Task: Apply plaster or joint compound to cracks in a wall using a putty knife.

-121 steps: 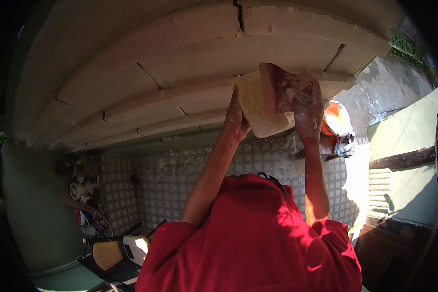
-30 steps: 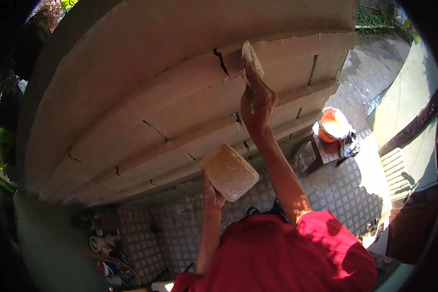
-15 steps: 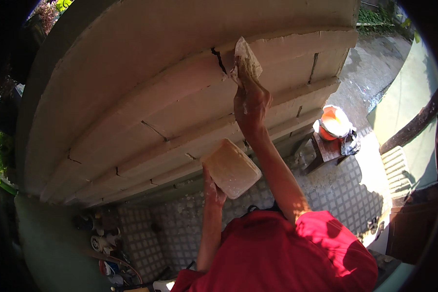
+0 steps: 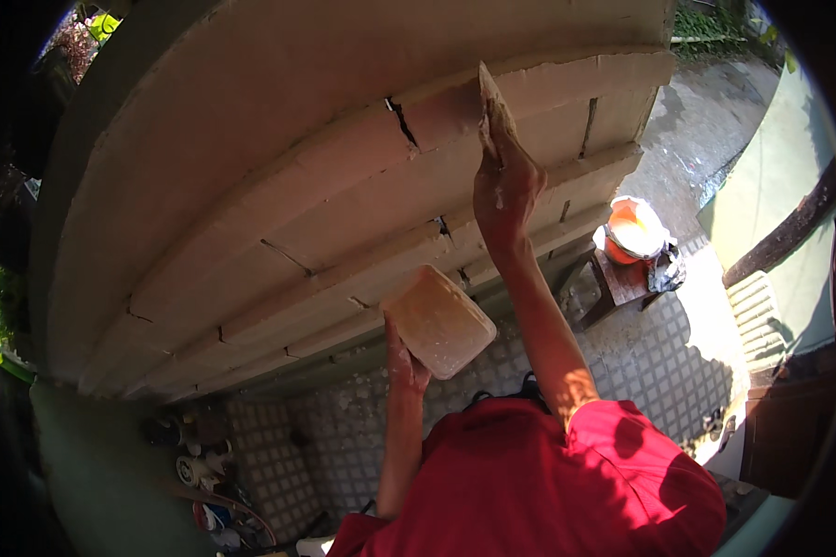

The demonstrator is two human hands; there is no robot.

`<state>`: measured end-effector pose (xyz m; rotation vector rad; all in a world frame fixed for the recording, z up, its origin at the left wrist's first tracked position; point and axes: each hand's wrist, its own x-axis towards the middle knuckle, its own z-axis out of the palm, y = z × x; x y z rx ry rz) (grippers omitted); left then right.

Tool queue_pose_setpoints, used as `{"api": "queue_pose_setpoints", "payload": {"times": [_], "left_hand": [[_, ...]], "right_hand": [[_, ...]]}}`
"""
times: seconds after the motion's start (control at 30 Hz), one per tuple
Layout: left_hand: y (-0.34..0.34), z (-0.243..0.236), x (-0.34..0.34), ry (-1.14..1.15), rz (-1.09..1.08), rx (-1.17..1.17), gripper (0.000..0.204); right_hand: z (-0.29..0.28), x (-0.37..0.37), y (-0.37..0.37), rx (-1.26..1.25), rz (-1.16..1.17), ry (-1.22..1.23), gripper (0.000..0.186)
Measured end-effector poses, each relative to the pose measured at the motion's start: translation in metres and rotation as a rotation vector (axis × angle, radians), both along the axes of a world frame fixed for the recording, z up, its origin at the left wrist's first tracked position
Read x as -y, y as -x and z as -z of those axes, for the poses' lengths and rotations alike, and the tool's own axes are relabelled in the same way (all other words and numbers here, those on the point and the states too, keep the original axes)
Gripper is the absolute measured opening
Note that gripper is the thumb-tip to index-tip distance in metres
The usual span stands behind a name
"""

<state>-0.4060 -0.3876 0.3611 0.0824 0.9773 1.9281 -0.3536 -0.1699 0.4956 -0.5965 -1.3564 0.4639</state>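
pale stepped surface (image 4: 279, 121) fills the area ahead of both hands and runs well out past the left hand (image 4: 406, 367) on its left. dark crack (image 4: 402, 123) through an upper ledge, left of the right hand (image 4: 509, 190) and a bit farther ahead; thinner cracks on the lower ledges, on either side of the hands. orange bucket (image 4: 613, 249) on a wooden stool (image 4: 622, 281), right of the right hand, well apart from it; crumpled grey material (image 4: 666, 271) just beside the bucket, bag or cloth, can't tell. tiled floor (image 4: 636, 348) below the hands, sunlit over to the right. dim clutter (image 4: 200, 469) back and left of the left hand, too small to sort out. red shirt (image 4: 529, 483) nearer the body than both hands, blocks part of the floor. right hand and forearm block part of the ledges.

left hand: curled on the left side of a whitish container (image 4: 450, 339), tub tilted, contents can't be seen. right hand: narrow grip, fingers closed round the base of a flat smeared tool (image 4: 495, 102).

tool points up and ahead out of the right hand, close to the upper ledge, right of the crack; contact can't be told. container sits right at the left hand, lower and nearer the body than the right hand.
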Motion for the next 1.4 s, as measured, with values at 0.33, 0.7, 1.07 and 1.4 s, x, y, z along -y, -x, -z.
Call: {"api": "queue_pose_setpoints", "payload": {"times": [0.33, 0.7, 1.07, 1.4], "left_hand": [[-0.001, -0.002, -0.013, 0.007, -0.042, -0.038, 0.075], [-0.014, 0.001, -0.028, -0.003, -0.050, 0.006, 0.073], [-0.023, -0.006, -0.050, -0.028, -0.037, -0.006, 0.071], [-0.028, -0.001, -0.064, -0.043, -0.038, -0.017, 0.075]], "right_hand": [[0.025, 0.036, 0.011, 0.112, -0.238, -0.058, 0.058], [0.007, -0.021, -0.013, 0.083, -0.025, -0.040, 0.053], [-0.024, -0.042, -0.056, 0.087, -0.014, 0.165, 0.045], [0.006, 0.019, -0.001, 0.131, -0.329, -0.150, 0.062]]}}
